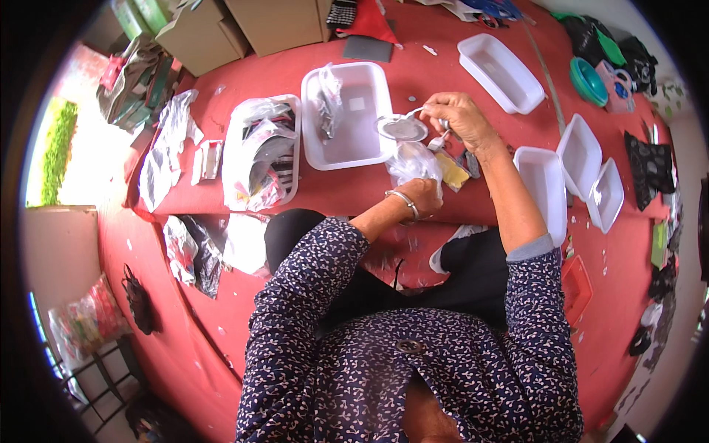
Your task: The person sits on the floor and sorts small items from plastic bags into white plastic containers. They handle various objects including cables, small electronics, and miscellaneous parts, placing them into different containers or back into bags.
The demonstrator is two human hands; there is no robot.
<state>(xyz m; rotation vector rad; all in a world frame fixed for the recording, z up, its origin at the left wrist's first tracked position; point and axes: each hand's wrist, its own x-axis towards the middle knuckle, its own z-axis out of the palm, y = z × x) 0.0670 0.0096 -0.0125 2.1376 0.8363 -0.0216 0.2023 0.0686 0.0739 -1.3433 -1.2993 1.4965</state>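
My right hand point(461, 122) is raised with thumb and fingers pinched on a thin white cable point(441, 140). Beside its fingertips is a flat round disc point(402, 128), pale with a grey face, which seems joined to the cable; its exact kind I cannot make out. Below the disc, my left hand point(425, 198) is closed on the edge of a clear plastic bag point(413, 162). The bag looks crumpled, and its contents are hard to tell. A yellow packet point(452, 171) lies just right of the bag.
Left of the bag stands a white tub point(348, 164) with a plastic packet inside. Farther left, another tub point(297, 151) is full of bagged items. White tubs point(543, 177) stand at right, one tub point(502, 74) farther back. Cardboard boxes point(277, 26) line the back of the red cloth.
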